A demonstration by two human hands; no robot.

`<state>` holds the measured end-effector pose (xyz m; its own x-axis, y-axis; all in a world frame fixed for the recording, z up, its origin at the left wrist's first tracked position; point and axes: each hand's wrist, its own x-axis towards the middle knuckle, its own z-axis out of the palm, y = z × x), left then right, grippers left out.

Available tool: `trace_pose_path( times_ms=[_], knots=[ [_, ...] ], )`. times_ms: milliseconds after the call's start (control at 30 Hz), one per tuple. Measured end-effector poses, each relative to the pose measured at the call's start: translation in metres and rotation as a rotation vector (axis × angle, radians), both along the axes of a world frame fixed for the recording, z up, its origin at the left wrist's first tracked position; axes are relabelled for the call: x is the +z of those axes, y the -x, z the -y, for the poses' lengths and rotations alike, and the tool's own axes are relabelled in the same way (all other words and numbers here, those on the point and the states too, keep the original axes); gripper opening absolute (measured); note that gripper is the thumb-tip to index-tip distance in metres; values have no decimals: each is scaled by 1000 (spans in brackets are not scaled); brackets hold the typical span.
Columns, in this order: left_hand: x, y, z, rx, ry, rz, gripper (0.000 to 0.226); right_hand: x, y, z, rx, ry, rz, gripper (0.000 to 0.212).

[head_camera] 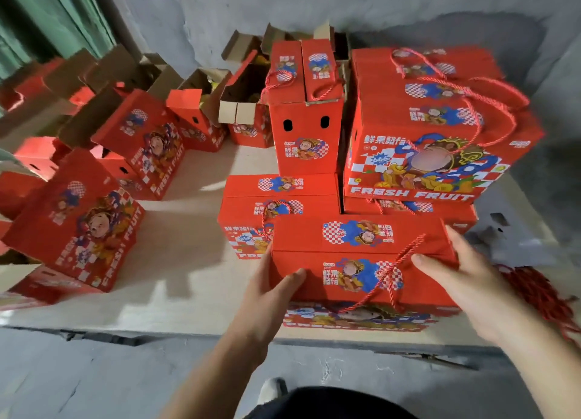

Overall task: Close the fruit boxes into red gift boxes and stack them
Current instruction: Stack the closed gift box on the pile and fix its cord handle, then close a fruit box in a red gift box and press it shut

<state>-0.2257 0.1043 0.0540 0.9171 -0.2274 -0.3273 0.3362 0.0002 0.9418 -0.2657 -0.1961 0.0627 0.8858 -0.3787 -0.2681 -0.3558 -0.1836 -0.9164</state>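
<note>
Seen from above: closed red gift box point(361, 261) at 5 o'clock on a pale board point(188, 261), held between both hands. Left hand point(276, 288) gripping its left end, thumb curled onto the lid; right hand point(456, 267) clasping the right end, thumb by the red rope handle point(399, 261). Stacked closed boxes point(440, 129) at 1 o'clock – open-flapped ones point(138, 135) at 10.

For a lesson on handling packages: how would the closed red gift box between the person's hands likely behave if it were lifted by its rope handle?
The gift box is corrugated card, so probably stiff. Being wide and low, it seems unlikely to tip. Its rope handle lies slack, so it would likely swing; the left hand and right hand hold its sides instead.
</note>
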Motion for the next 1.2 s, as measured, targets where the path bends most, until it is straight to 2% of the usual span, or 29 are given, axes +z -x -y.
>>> trace_pose_path(
  times_ms=[167,233,333,400,500,567,667,700,767,867,967,1033,1133,1200],
  knots=[
    [75,-10,-47,75,4,265,63,87,-13,-32,116,49,219,64],
    [101,-27,-65,69,18,374,53,113,-31,-52,134,58,292,58],
    [123,-63,-89,147,5,431,42,135,-70,-79,146,123,354,53],
    [131,-90,-102,187,-12,435,47,145,-104,-90,132,176,351,59],
    [133,-137,-112,181,-55,440,45,152,-153,-106,28,273,275,85],
    [121,-164,-109,141,-128,406,40,143,-174,-121,-8,427,213,77],
    [90,-178,-102,66,-200,324,54,106,-183,-145,79,892,29,57],
    [81,-177,-101,61,-185,321,61,93,-182,-152,92,1028,13,55],
    [70,-175,-103,29,-83,314,66,79,-176,-162,42,1160,63,56],
    [67,-171,-107,-17,58,292,53,72,-167,-167,-25,1180,159,63],
    [61,-157,-108,33,112,281,39,70,-156,-185,-51,1024,204,66],
    [54,-144,-106,103,115,357,28,63,-147,-210,-27,955,291,61],
    [55,-128,-103,178,34,515,39,54,-140,-243,47,847,403,67],
    [59,-121,-98,221,-159,634,45,55,-136,-250,90,783,448,66]
  ],
)
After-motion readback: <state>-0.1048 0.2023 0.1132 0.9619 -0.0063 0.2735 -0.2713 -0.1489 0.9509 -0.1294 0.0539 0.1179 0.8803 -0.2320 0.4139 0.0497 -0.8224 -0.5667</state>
